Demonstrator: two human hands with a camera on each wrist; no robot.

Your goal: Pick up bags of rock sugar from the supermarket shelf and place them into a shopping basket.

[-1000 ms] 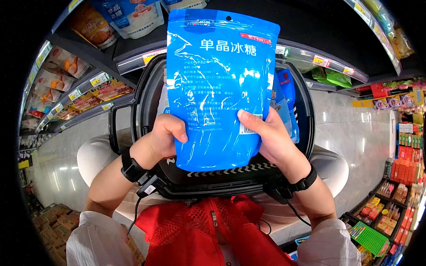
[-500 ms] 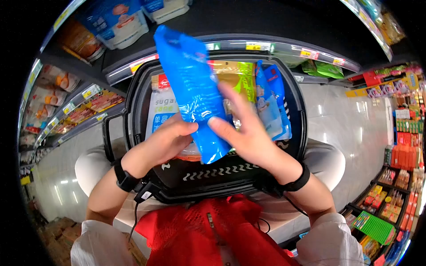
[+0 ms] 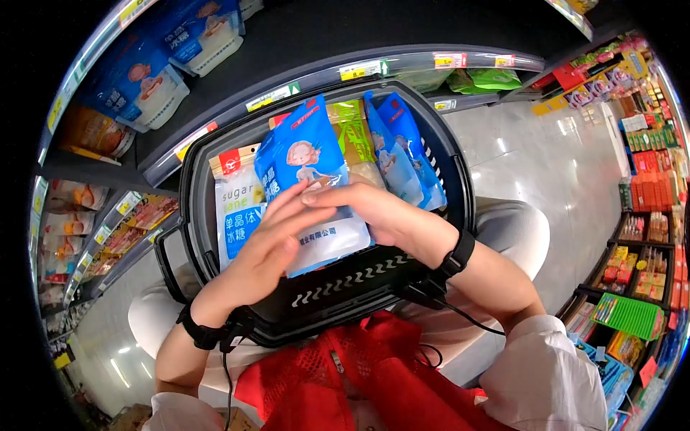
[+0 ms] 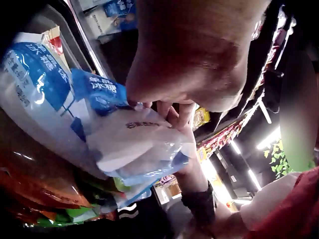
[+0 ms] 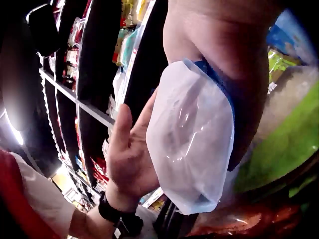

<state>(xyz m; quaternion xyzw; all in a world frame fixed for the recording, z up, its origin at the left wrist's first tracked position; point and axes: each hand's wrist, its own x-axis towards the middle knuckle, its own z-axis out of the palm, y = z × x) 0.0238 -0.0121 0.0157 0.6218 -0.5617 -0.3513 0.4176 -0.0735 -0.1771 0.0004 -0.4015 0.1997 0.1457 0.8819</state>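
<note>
A blue and white bag of rock sugar (image 3: 293, 147) stands tilted over the black shopping basket (image 3: 466, 172), its picture side facing up. My right hand (image 3: 384, 212) holds it by the right edge, thumb lying across the front. Over the bag's left part, my left hand (image 3: 262, 248) reaches with straight fingers, its fingertips right at the right thumb. In the right wrist view the left hand (image 5: 130, 162) shows spread beside the bag's pale lower part (image 5: 192, 144).
Inside the basket are a sugar cane rock sugar bag (image 3: 233, 194), a green and gold bag (image 3: 352, 133) and blue bags (image 3: 410, 154). A dark shelf (image 3: 323, 36) with price tags runs behind; more blue pouches (image 3: 147, 90) stand at its left. Tiled floor (image 3: 517, 158) lies right.
The bag has turned from its text side to its picture side and come lower over the basket. The left hand has let go of its edge and moved across the front.
</note>
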